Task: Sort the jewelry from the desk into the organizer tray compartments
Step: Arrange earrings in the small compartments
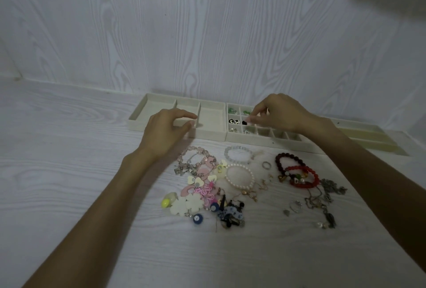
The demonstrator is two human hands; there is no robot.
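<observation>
Your right hand [280,112] pinches sth tiny (can't tell what) over the cream many-celled felt tray [265,135]: lower into an empty cell w/ left hand [166,131] half-curled, holding nothing, out of the way.

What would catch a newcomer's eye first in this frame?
Most likely the colourful heap of jewelry spread on the white desk between the forearms, with red bead bracelets at its right. Behind it, against the wall, sit the cream organizer trays. The right hand hovers over the small-compartment tray, fingertips pinched, though what they hold is too small to tell; the left hand is over the large-compartment one.
</observation>
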